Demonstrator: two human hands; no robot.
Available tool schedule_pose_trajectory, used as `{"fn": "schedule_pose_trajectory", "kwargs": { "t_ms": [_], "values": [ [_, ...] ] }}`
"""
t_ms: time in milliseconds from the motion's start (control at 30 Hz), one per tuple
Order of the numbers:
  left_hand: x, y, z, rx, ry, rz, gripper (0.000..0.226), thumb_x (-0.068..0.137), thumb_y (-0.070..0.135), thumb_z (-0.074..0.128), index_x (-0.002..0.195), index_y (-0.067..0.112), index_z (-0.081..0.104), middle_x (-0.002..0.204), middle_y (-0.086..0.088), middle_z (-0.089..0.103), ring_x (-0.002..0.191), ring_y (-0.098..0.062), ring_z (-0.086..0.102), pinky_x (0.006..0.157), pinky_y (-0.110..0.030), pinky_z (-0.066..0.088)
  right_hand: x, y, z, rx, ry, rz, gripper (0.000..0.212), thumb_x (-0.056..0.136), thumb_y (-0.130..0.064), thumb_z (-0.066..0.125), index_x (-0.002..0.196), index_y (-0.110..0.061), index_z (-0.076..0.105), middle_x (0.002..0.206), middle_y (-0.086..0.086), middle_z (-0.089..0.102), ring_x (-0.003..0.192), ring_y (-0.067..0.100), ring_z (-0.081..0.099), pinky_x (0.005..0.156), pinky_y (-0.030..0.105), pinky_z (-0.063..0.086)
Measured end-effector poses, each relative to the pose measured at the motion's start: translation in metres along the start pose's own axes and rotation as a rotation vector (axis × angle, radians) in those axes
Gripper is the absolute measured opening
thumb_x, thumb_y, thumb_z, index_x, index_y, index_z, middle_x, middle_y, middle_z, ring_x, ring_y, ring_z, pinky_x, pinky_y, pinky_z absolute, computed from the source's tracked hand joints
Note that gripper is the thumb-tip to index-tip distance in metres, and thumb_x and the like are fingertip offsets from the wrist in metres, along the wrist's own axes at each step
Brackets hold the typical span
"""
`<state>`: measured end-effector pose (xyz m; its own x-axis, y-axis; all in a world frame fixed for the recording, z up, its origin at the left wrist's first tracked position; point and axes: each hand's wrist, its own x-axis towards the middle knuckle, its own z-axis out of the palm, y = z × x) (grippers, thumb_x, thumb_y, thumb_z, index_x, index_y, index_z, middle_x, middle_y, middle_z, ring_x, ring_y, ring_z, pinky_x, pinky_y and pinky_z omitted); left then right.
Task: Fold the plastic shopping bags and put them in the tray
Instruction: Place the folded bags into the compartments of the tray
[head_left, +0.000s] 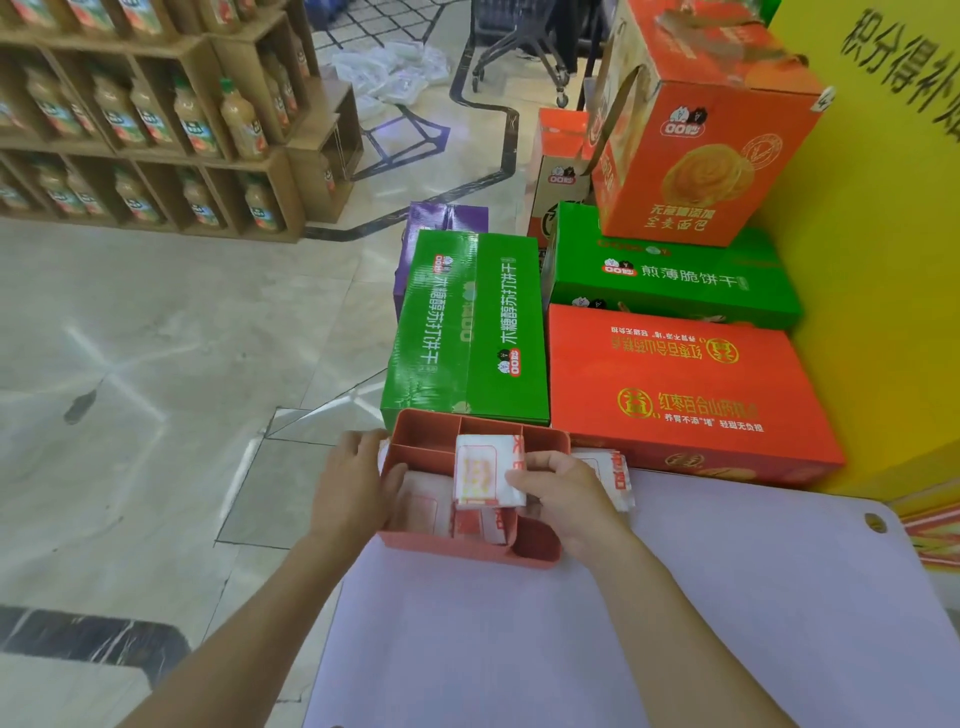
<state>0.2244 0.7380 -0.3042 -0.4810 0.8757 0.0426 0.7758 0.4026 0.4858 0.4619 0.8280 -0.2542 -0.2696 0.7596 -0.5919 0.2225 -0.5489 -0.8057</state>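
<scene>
A terracotta tray (470, 548) with several compartments stands at the far edge of a pale lilac mat (623, 623). My right hand (563, 493) pinches a folded white bag with red print (483, 470), held upright over the tray's middle compartment. My left hand (353, 488) grips the tray's left wall, thumb inside. More folded bags (431, 506) lie in the tray's near compartments. Further folded bags (610, 475) lie just right of the tray, partly hidden behind my right hand.
Green (467, 322) and orange (680, 384) snack cartons are stacked right behind the tray, with a yellow wall (883, 260) to the right. Shelves of juice bottles (156, 124) stand far left. Loose white bags (389, 70) lie on the marble floor (156, 338).
</scene>
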Motion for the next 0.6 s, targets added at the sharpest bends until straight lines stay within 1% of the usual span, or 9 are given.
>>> {"fn": "schedule_pose_trajectory", "kwargs": {
  "t_ms": [100, 233, 267, 300, 333, 400, 467, 533, 600],
  "values": [
    [0.002, -0.008, 0.004, -0.182, -0.146, -0.159, 0.041, 0.099, 0.038, 0.055, 0.135, 0.019, 0.057, 0.128, -0.001, 0.063, 0.097, -0.02, 0.066, 0.081, -0.033, 0.048, -0.001, 0.001, 0.02, -0.164, 0.003, -0.006, 0.019, 0.087, -0.002, 0.074, 0.101, -0.011, 0.067, 0.098, 0.009, 0.078, 0.085, 0.025, 0.077, 0.072, 0.043, 0.064],
    [-0.005, -0.008, -0.001, -0.329, -0.182, -0.21, 0.034, 0.102, 0.041, 0.049, 0.126, 0.024, 0.065, 0.113, 0.004, 0.072, 0.088, -0.012, 0.063, 0.076, -0.027, 0.042, 0.001, 0.007, 0.042, -0.415, -0.012, 0.004, 0.009, 0.082, -0.004, 0.071, 0.082, -0.013, 0.07, 0.093, 0.01, 0.077, 0.074, 0.026, 0.077, 0.065, 0.043, 0.064],
    [-0.007, -0.007, -0.001, -0.35, -0.181, -0.212, 0.033, 0.102, 0.042, 0.049, 0.124, 0.025, 0.066, 0.112, 0.005, 0.072, 0.087, -0.011, 0.064, 0.076, -0.027, 0.043, 0.004, 0.009, 0.045, -0.49, -0.015, -0.003, 0.007, 0.077, -0.01, 0.07, 0.083, -0.012, 0.072, 0.091, 0.01, 0.077, 0.073, 0.026, 0.076, 0.067, 0.045, 0.064],
    [-0.008, -0.007, -0.001, -0.359, -0.181, -0.21, 0.032, 0.102, 0.042, 0.049, 0.122, 0.026, 0.067, 0.11, 0.006, 0.072, 0.087, -0.01, 0.064, 0.076, -0.027, 0.043, 0.007, 0.01, 0.048, -0.576, -0.011, -0.005, 0.014, 0.073, -0.014, 0.068, 0.086, -0.01, 0.073, 0.09, 0.011, 0.076, 0.074, 0.027, 0.076, 0.069, 0.043, 0.063],
    [-0.009, -0.006, -0.001, -0.366, -0.18, -0.21, 0.031, 0.102, 0.042, 0.049, 0.12, 0.027, 0.068, 0.108, 0.007, 0.072, 0.086, -0.009, 0.064, 0.075, -0.026, 0.043, 0.007, 0.009, 0.052, -0.666, -0.015, -0.012, 0.019, 0.074, -0.016, 0.066, 0.09, -0.009, 0.072, 0.092, 0.012, 0.075, 0.078, 0.029, 0.075, 0.07, 0.037, 0.061],
    [-0.009, -0.005, 0.0, -0.384, -0.172, -0.215, 0.029, 0.102, 0.041, 0.049, 0.119, 0.028, 0.068, 0.105, 0.008, 0.071, 0.085, -0.007, 0.064, 0.074, -0.026, 0.043, 0.0, 0.003, 0.057, -0.86, -0.002, -0.028, 0.019, 0.085, -0.012, 0.061, 0.101, -0.005, 0.068, 0.102, 0.013, 0.072, 0.092, 0.033, 0.071, 0.067, 0.03, 0.049],
    [-0.009, -0.005, 0.0, -0.385, -0.165, -0.21, 0.028, 0.102, 0.04, 0.048, 0.117, 0.028, 0.068, 0.103, 0.008, 0.071, 0.084, -0.006, 0.064, 0.073, -0.026, 0.043, -0.002, 0.001, 0.061, -1.004, -0.029, -0.043, 0.013, 0.092, -0.009, 0.055, 0.101, -0.006, 0.063, 0.111, 0.016, 0.071, 0.099, 0.035, 0.066, 0.067, 0.028, 0.039],
    [-0.009, -0.006, -0.001, -0.379, -0.164, -0.209, 0.028, 0.102, 0.041, 0.048, 0.117, 0.028, 0.068, 0.102, 0.009, 0.071, 0.084, -0.007, 0.065, 0.073, -0.026, 0.045, -0.004, -0.002, 0.064, -1.092, -0.054, -0.058, 0.012, 0.093, -0.007, 0.052, 0.1, -0.008, 0.061, 0.114, 0.018, 0.07, 0.097, 0.036, 0.064, 0.067, 0.027, 0.037],
    [-0.008, -0.006, 0.0, -0.364, -0.173, -0.201, 0.029, 0.102, 0.041, 0.048, 0.119, 0.027, 0.068, 0.106, 0.008, 0.071, 0.086, -0.008, 0.065, 0.074, -0.028, 0.046, -0.004, -0.004, 0.062, -1.109, -0.058, -0.052, 0.018, 0.093, -0.007, 0.05, 0.105, -0.006, 0.065, 0.111, 0.018, 0.07, 0.099, 0.036, 0.067, 0.065, 0.027, 0.042]
  ]
}}
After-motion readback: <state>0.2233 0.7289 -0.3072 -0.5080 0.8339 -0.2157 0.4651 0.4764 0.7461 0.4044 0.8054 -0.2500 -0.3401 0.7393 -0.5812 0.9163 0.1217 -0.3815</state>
